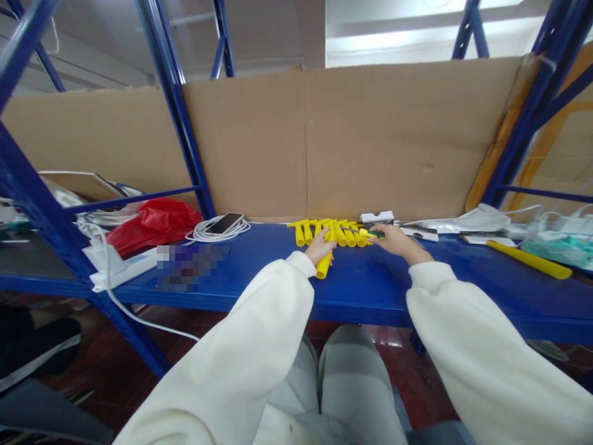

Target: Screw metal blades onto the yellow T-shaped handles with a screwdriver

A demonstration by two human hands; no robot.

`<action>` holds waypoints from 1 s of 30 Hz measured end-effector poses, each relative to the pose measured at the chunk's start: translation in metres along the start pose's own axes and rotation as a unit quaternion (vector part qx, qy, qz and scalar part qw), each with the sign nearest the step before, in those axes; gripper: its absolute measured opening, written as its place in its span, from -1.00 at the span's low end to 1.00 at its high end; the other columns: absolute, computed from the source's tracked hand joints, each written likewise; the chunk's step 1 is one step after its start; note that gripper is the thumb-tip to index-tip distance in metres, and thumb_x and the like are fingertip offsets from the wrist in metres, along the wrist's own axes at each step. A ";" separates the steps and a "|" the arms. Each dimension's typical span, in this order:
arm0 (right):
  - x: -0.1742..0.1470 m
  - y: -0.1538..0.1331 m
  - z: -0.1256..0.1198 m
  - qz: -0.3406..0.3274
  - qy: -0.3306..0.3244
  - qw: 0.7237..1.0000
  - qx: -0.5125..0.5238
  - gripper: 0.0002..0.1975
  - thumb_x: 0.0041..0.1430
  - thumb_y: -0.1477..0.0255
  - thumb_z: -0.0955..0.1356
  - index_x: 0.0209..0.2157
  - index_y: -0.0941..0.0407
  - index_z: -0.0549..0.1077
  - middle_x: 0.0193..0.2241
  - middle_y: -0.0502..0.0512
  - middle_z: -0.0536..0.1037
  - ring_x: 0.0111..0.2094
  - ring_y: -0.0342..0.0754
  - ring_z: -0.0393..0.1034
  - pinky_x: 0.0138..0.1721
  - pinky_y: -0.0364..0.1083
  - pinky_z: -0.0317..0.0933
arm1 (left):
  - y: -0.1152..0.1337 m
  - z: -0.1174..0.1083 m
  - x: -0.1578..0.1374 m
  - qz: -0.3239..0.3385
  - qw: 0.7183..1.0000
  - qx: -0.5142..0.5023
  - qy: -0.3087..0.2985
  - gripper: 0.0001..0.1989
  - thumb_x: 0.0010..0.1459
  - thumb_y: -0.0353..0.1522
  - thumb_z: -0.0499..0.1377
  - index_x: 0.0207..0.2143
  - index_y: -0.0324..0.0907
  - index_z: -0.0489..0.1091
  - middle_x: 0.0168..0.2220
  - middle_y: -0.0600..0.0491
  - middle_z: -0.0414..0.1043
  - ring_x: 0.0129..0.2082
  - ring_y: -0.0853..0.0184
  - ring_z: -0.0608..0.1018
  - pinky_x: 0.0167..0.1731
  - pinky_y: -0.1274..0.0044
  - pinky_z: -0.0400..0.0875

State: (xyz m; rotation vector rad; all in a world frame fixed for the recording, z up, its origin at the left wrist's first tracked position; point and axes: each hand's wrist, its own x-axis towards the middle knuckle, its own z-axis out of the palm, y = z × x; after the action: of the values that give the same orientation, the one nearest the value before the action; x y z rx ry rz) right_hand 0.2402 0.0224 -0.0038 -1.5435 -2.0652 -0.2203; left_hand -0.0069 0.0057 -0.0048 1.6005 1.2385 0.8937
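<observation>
On the blue shelf lies a row of several short yellow tubes. My left hand grips one yellow tube that points toward me, just in front of the row. My right hand holds a screwdriver with a green and yellow handle, its thin shaft reaching left toward the tube in my left hand. Both arms wear white sleeves.
A phone lies on a coiled white cable at the left, beside a red bag and a white power strip. A long yellow tube, plastic bags and small white boxes lie at the right. Cardboard backs the shelf, between blue uprights.
</observation>
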 end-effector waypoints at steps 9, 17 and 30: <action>-0.001 -0.003 0.000 -0.021 -0.001 1.000 0.009 -0.72 0.15 0.46 0.42 -0.09 0.16 0.60 -0.09 0.27 0.66 -0.07 0.16 0.57 0.04 0.06 0.39 | 0.003 0.002 -0.006 -0.003 1.000 -0.007 -0.006 -0.20 0.20 -0.53 0.06 0.45 -0.09 -0.11 -0.26 0.03 0.43 -0.63 0.49 0.39 -0.68 0.65 0.37; -0.002 -0.007 -0.002 -0.014 -0.013 1.000 0.000 -0.71 0.16 0.47 0.41 -0.07 0.17 0.60 -0.08 0.27 0.66 -0.07 0.16 0.57 0.04 0.06 0.38 | 0.003 0.003 -0.007 -0.003 1.000 0.000 -0.005 -0.20 0.20 -0.50 0.07 0.46 -0.07 -0.10 -0.11 -0.06 0.47 -0.60 0.49 0.43 -0.67 0.64 0.38; -0.002 -0.008 -0.002 0.002 -0.018 1.000 -0.016 -0.71 0.16 0.43 0.41 -0.07 0.17 0.60 -0.09 0.28 0.66 -0.08 0.16 0.57 0.01 0.05 0.38 | 0.009 0.004 -0.015 0.000 1.000 0.003 -0.009 -0.19 0.19 -0.54 0.05 0.46 -0.10 -0.11 0.00 -0.12 0.42 -0.64 0.53 0.39 -0.69 0.64 0.36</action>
State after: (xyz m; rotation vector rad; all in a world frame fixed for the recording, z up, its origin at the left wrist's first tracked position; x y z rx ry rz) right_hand 0.2338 0.0172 -0.0012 -1.5807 -2.0960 -0.2260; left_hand -0.0039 -0.0104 0.0021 1.6092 1.2294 0.8739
